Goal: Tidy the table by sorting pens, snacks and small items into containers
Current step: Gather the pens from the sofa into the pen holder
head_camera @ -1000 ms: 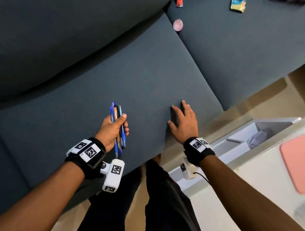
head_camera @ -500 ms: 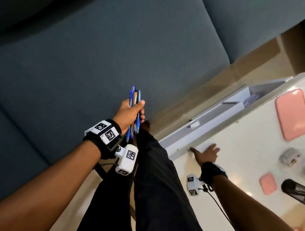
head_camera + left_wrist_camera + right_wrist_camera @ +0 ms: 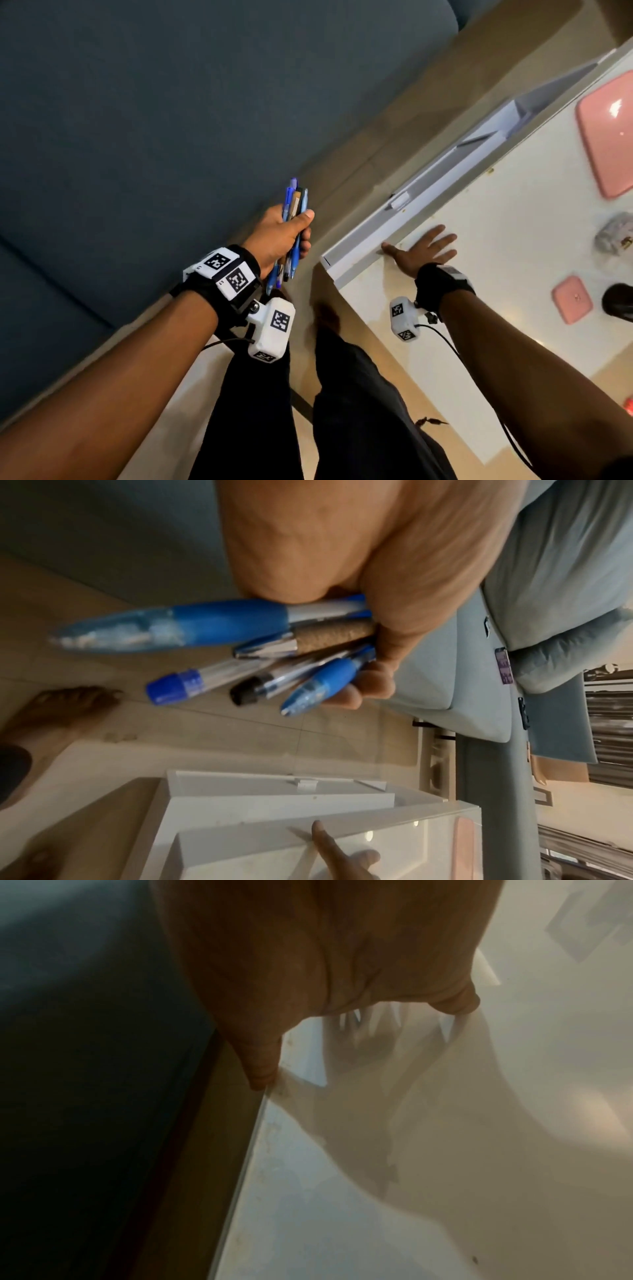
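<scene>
Left hand [image 3: 281,236] fisted round 5 pens [image 3: 219,647], off bench [image 3: 479,274] edge, 9 o'clock of right hand [image 3: 423,248], flat on bench. Light, stiff, slick barrels; squeeze mid-barrel.

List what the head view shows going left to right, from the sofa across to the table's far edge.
Blue sofa → left hand gripping pens → open white drawer → right hand flat on table → small pink lid

head camera looking down, wrist cameras close, sharing table [image 3: 479,240] edge
</scene>
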